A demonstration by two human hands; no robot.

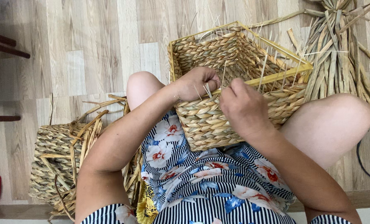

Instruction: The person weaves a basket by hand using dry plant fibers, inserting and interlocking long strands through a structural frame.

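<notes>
Basket (218,120) of woven straw rests on the person's lap, tilted, its yellow-framed rim (276,76) facing away; left hand (198,83) grips the near rim, fingers curled shut over it; right hand (244,107) sits just beside, fingers pinched on a thin straw strand (263,71); 1 flattened woven piece (58,161) lies on the floor (89,49) at left; a bundle of dried stalks (338,54) lies at right.

Woven pile (56,161) left, straw bundle (338,54) right, wood floor (89,49).
</notes>
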